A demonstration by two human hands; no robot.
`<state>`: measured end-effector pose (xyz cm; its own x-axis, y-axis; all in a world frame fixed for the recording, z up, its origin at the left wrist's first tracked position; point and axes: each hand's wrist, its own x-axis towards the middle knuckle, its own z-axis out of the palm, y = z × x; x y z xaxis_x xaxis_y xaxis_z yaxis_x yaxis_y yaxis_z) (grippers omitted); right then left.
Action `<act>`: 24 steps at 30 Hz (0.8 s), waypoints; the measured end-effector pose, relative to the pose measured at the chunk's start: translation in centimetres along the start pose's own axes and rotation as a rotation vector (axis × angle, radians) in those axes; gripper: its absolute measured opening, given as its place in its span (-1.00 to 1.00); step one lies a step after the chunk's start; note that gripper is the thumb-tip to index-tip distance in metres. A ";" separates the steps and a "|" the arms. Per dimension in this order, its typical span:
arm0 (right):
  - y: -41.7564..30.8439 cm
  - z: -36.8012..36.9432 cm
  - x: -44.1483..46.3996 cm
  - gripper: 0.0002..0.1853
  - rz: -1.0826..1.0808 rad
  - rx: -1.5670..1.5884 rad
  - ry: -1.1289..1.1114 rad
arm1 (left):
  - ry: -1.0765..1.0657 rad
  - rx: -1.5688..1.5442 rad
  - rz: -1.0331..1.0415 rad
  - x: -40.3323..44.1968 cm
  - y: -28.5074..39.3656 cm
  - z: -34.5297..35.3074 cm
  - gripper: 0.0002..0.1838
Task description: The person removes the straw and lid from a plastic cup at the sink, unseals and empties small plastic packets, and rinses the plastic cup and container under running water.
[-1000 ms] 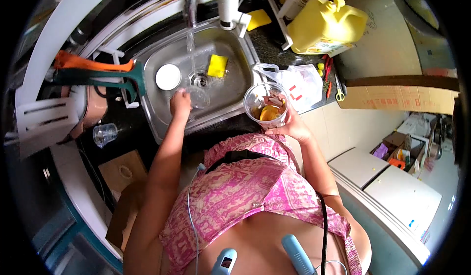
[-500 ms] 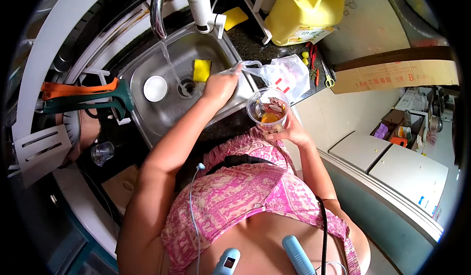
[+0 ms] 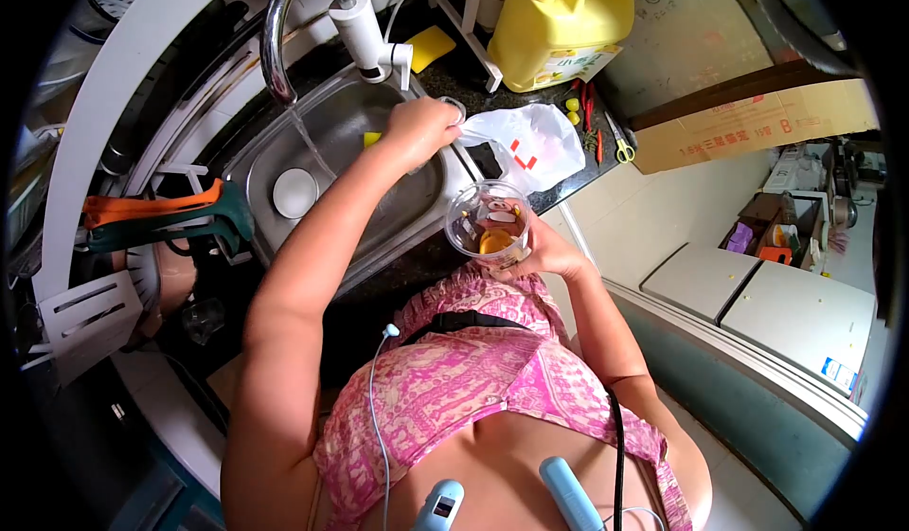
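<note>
My right hand [image 3: 538, 249] is wrapped round a clear plastic cup [image 3: 464, 220], which has an orange slice [image 3: 494, 240] and some reddish-brown pieces in it. Over the sink's right rim, my left hand [image 3: 421, 131] is closed, its fingertips beside the white plastic bag [image 3: 535, 143]. A small clear piece with a curved edge shows at those fingers; what it is cannot be made out. Water runs from the faucet [image 3: 273, 53] into the metal sink [image 3: 365, 204]. A white round item [image 3: 294, 193] lies in the sink. My left forearm mostly hides a yellow sponge [image 3: 371, 139].
Behind the bag stands a yellow jug [image 3: 559, 34]. Red chillies [image 3: 588, 109], small yellow-green fruits and scissors [image 3: 624, 150] lie near the counter's right edge. Orange and green handles [image 3: 222, 214] stick out left of the sink. Another yellow sponge [image 3: 431, 47] is behind the sink.
My left hand has gone from the sink, where it held a clear item near the water, to the right rim by the bag. The cup stays in my right hand. The view has shifted.
</note>
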<state>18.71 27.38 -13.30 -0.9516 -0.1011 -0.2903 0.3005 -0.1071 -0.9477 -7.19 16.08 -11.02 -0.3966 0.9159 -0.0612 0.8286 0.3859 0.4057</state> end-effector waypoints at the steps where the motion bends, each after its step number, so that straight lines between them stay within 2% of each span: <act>1: -0.5 0.4 0.6 0.23 -0.071 0.043 -0.012 | 0.001 -0.013 0.028 -0.3 0.5 -0.9 -0.81; 6: -2.5 0.6 2.4 0.30 -0.111 0.069 -0.030 | -0.022 -0.046 0.072 -1.7 2.9 -4.4 -0.78; 8: -1.7 -0.1 2.4 0.32 -0.185 -0.108 0.093 | -0.008 -0.026 0.075 -2.2 3.5 -5.3 -0.78; 9: -2.5 -0.1 2.1 0.38 -0.112 0.023 0.072 | -0.004 -0.012 0.083 -2.4 3.7 -5.7 -0.78; 10: -1.6 -0.6 1.9 0.38 -0.114 0.023 0.068 | -0.001 0.000 0.091 -2.6 3.9 -6.2 -0.78; 11: 0.1 -1.5 1.6 0.42 -0.105 -0.094 0.149 | 0.001 0.002 0.090 -2.8 4.0 -6.5 -0.78; 14: 0.5 -2.6 0.9 0.51 -0.114 -0.188 0.237 | -0.059 0.055 0.083 -3.2 4.8 -7.9 -0.78; 16: -0.5 -2.6 0.4 0.51 -0.116 -0.137 0.280 | -0.150 -0.023 0.072 -3.4 5.6 -8.9 -0.84; 20: -2.3 -2.9 -0.3 0.47 -0.128 -0.146 0.317 | -0.095 -0.178 0.168 -3.1 5.1 -8.5 -0.80; 22: -2.4 -3.2 -0.5 0.45 -0.138 -0.164 0.329 | -0.231 -0.477 -0.073 -3.4 6.0 -10.2 -0.74; 24: -1.4 -3.8 -0.6 0.39 -0.158 -0.197 0.345 | -0.249 -0.511 -0.048 -3.4 5.7 -10.4 -0.72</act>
<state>18.59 31.39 -12.31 -0.9608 0.2420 -0.1352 0.1632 0.0995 -0.9816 -5.21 13.98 1.01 -0.2722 0.9211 -0.2785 0.4909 0.3818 0.7831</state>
